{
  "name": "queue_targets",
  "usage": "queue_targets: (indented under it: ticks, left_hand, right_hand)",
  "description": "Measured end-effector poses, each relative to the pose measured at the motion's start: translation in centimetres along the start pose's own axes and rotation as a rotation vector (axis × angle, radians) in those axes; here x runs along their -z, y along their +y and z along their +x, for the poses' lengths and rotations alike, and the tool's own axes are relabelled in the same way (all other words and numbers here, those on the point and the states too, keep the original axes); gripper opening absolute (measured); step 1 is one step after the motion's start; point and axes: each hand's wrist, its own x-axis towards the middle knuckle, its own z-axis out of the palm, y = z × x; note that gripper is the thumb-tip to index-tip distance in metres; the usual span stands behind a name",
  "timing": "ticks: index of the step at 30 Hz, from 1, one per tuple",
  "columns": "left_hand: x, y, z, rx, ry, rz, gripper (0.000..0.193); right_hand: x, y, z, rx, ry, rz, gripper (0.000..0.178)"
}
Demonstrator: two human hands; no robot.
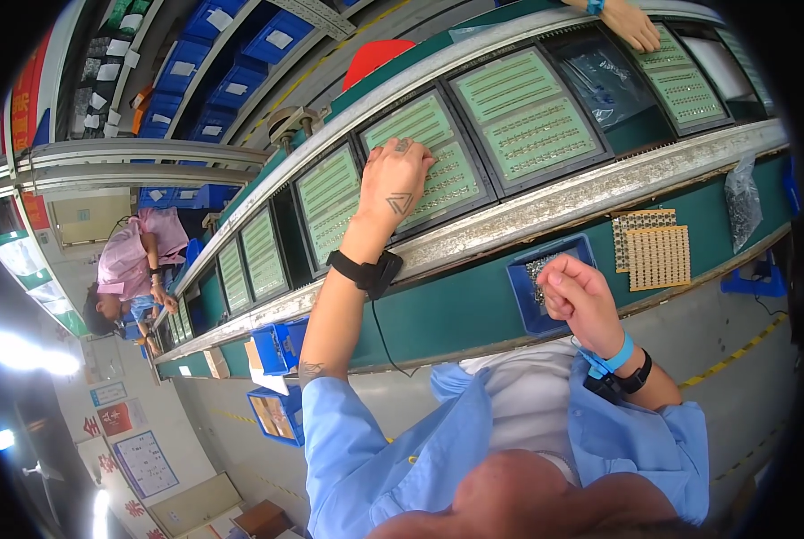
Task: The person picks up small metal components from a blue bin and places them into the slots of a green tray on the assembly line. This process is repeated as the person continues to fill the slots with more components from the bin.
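My left hand [396, 178] reaches over the conveyor onto a green circuit board panel [451, 178] in a black tray. Its fingers are bent down and drawn together at the board; the fingertips are hidden, so anything in them cannot be made out. Beside the near rail, my right hand [579, 295] hovers over the right part of a blue bin [521, 296] of small metal parts [536, 268]. Thumb and fingers are closed in a pinch, and what they hold is too small to name. Another green panel [529, 117] lies just right of the one I touch.
Two tan perforated boards [659, 258] lie right of the bin, near a clear plastic bag [743, 202]. Further panels [328, 202] line the conveyor leftward. A co-worker's hand [631, 24] touches a panel at upper right. Another person [141, 251] works at far left. Metal rails [527, 198] edge the conveyor.
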Motion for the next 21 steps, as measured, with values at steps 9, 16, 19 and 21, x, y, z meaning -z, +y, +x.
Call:
queue_targets:
  ticks: [9,16,19,21]
  left_hand:
    - [6.7,9.0,-3.6,-0.143,0.334,-0.313,0.013]
    - [3.7,14.3,-5.7,-0.246,0.134,-0.398,0.021]
    - [2.8,14.8,-6.2,-0.243,0.096,-0.417,0.020]
    - [2.7,14.9,-6.1,-0.242,0.082,-0.428,0.020]
  right_hand:
    - [-0.7,-1.1,0.4,0.006,-0.022,0.501,0.076]
    - [-1.5,-0.8,0.3,0.065,-0.113,0.560,0.085]
    - [-1.4,-0.4,0.0,0.064,-0.124,0.552,0.084]
    - [-1.2,-0.3,0.1,0.073,-0.137,0.543,0.083]
